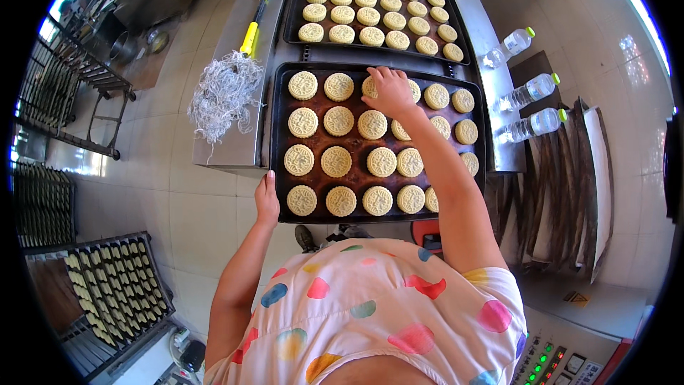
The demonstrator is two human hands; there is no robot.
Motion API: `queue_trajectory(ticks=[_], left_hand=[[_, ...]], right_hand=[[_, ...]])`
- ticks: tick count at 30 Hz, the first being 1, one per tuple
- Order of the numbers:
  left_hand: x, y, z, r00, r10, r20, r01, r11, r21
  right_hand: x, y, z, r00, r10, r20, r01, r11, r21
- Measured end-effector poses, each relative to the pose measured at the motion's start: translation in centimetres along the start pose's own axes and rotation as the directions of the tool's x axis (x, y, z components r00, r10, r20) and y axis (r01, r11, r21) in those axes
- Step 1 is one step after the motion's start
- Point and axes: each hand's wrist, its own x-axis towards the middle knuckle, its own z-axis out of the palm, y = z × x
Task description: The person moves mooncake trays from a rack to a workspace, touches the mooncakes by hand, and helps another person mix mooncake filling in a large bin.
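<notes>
A dark baking tray [320, 217] lies in front of me, bearing rows of round, pale yellow mooncakes with embossed tops and scalloped edges. At its near left corner my left hand [267, 201] grips the rim, thumb upward; its other fingers are mostly hidden. My right hand [391, 93] reaches across to the far row, its thumb and fingers closed around a mooncake [368, 88] that they partly cover. My right forearm hides parts of other mooncakes on the right side. One gap shows in the second row from the front, beside a mooncake [382, 162].
Beyond lies another filled tray [291, 18] on the metal conveyor table. A yellow-handled scraper [251, 37] and a heap of whitish threads [225, 94] sit left. Three clear bottles [532, 125] stand right. Racks [107, 117] and a control panel [552, 353] flank me.
</notes>
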Motion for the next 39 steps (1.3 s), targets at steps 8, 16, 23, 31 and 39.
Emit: queue_trajectory(ticks=[8,16,23,31,39], left_hand=[[0.2,-1.6,-0.3,0.999,0.037,-0.018,-0.037,0.999,0.010],[0.2,-2.1,-0.4,0.996,0.091,-0.010,-0.091,0.996,0.006],[-0.2,-2.4,-0.7,0.996,0.086,-0.028,-0.083,0.991,0.101],[-0.3,-2.8,-0.5,0.994,0.099,-0.051,-0.098,0.995,0.031],[0.2,-2.5,-0.7,0.997,0.082,0.011,-0.082,0.996,0.030]], right_hand=[[-10.6,-5.1,-4.8,0.992,0.020,0.124,-0.028,0.997,0.068],[-14.3,-7.5,-4.9,0.953,0.162,0.256,-0.169,0.986,0.009],[-14.6,-8.8,-3.5,0.940,0.140,0.311,-0.128,0.990,-0.059],[-14.7,-9.7,-3.3,0.948,0.118,0.297,-0.092,0.991,-0.101],[-15.6,-9.6,-3.4,0.993,0.095,0.062,-0.101,0.991,0.091]])
